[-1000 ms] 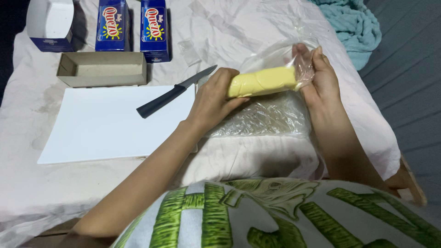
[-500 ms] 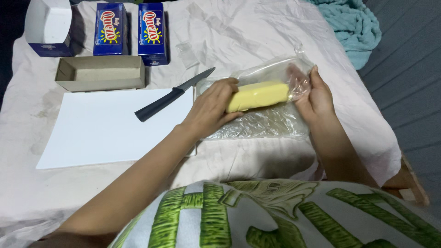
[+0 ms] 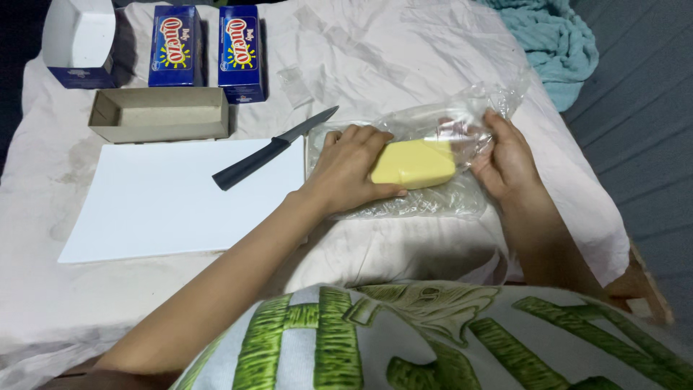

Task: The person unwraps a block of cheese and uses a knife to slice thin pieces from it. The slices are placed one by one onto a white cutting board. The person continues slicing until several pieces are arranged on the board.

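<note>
While it lies low over a flat sheet of crinkled clear plastic (image 3: 404, 202), the pale yellow rectangular block of cheese (image 3: 415, 164) is held at both ends. The left hand (image 3: 352, 170) is closed over the block's left end, fingers curled across the top and thumb underneath. The right hand (image 3: 509, 155) pinches the loose clear plastic wrapper (image 3: 462, 119) that covers the block's right end; whether its fingers also press the cheese through the film is hard to tell. The two hands are apart, one at each end of the block.

Just left of the left hand, a black-handled knife with a dark blade (image 3: 271, 149) lies slantwise, its handle on a white rectangular cutting board (image 3: 166, 202) and its tip pointing toward the plastic. Beyond the board sits an open, empty brown cardboard tray (image 3: 159, 115). Behind that stand two blue rectangular cartons (image 3: 206, 43) side by side, and to their left an opened white-and-blue carton (image 3: 78, 40). All of this rests on a table covered with a wrinkled white cloth (image 3: 375, 43). A light blue knitted blanket (image 3: 556, 36) lies bunched at the far right corner.
</note>
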